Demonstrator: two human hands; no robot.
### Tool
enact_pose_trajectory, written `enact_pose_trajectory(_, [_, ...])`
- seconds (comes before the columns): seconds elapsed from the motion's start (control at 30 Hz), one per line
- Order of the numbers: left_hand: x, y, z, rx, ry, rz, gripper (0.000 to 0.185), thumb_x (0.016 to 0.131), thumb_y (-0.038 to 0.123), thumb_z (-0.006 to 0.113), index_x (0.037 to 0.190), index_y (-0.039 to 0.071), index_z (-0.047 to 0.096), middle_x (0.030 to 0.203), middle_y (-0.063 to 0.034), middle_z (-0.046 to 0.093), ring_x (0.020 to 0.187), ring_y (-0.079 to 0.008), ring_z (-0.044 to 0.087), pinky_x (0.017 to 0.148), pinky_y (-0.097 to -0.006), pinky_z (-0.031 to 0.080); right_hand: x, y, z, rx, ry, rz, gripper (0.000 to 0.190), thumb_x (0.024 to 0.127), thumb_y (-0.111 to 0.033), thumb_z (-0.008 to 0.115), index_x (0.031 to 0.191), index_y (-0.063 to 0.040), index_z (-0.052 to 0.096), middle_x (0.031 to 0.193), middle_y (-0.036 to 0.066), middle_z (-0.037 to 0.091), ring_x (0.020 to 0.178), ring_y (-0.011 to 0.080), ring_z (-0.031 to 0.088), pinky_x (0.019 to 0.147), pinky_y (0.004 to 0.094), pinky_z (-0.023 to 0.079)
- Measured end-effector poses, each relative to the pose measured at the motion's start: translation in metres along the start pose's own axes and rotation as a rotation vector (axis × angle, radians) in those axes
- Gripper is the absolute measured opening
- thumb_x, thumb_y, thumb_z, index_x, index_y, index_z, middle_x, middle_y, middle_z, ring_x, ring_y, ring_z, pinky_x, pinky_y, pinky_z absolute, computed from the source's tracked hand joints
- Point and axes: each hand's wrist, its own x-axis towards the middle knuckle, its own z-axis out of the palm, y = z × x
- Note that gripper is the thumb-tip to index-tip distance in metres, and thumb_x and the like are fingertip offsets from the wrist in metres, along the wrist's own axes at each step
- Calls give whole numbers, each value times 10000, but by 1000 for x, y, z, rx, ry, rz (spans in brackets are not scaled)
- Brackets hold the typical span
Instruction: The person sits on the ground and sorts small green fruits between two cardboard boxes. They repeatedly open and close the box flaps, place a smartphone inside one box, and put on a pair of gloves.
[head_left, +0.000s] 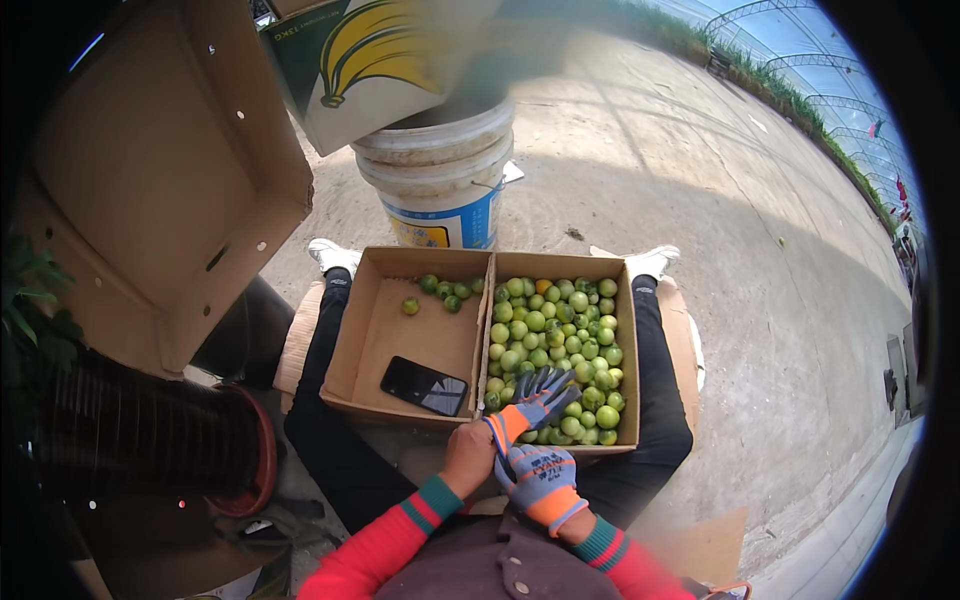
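My left hand (536, 405) wears a grey and orange work glove with dark fingers. Its fingers are spread over small green tomatoes (577, 345) in the right half of a cardboard box (489, 330); whether they touch the fruit I cannot tell. My right hand (538, 480), in a matching glove with printing on its back, pinches the cuff of the left glove (504, 426) at the wrist. One tomato near the far side is orange. In the left half of the box lie several green tomatoes (444, 289) and a black smartphone (424, 385).
Beyond the box stand stacked white plastic buckets (439, 180) with a banana carton (367, 67) on top. An upright cardboard tray (157, 165) and dark stacked pots with a reddish rim (259, 450) are at left. My legs (664, 375) flank the box on the concrete floor (795, 315).
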Motion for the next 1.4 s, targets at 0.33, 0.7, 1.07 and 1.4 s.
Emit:
enact_pose_trajectory(0.33, [5, 6, -1, -1432, -123, -750, 274, 930, 97, 548, 1168, -37, 567, 1072, -84, 638, 935, -159, 624, 851, -302, 513, -2, 2, 12, -46, -97, -39, 219, 850, -314, 599, 845, -95, 616, 732, 87, 629, 672, 267, 637, 589, 394, 473])
enact_pose_trajectory(0.7, [7, 3, 3, -1089, -286, -532, 429, 994, 260, 458, 1320, -18, 455, 1326, -128, 509, 1176, -167, 504, 1021, -333, 384, 9, -17, -28, 89, 60, -216, 258, 809, -295, 648, 660, -100, 567, 594, 80, 578, 569, 273, 604, 530, 384, 453])
enact_pose_trajectory(1.07, [19, 3, 10, -1302, -254, -419, 447, 999, 279, 421, 1350, 2, 424, 1371, -139, 457, 1241, -175, 436, 1067, -345, 297, 16, -30, -47, -111, -47, -385, 219, 788, -301, 659, 770, -95, 589, 644, 64, 596, 574, 231, 599, 547, 350, 442])
enact_pose_trajectory(1.4, [23, -17, 17, -1412, -124, -418, 464, 1004, 296, 386, 1377, 20, 395, 1412, -149, 410, 1300, -183, 374, 1109, -356, 219, 29, -30, -34, -281, -165, -460, 108, 786, -213, 580, 806, -109, 605, 722, 57, 619, 662, 228, 627, 581, 359, 434])
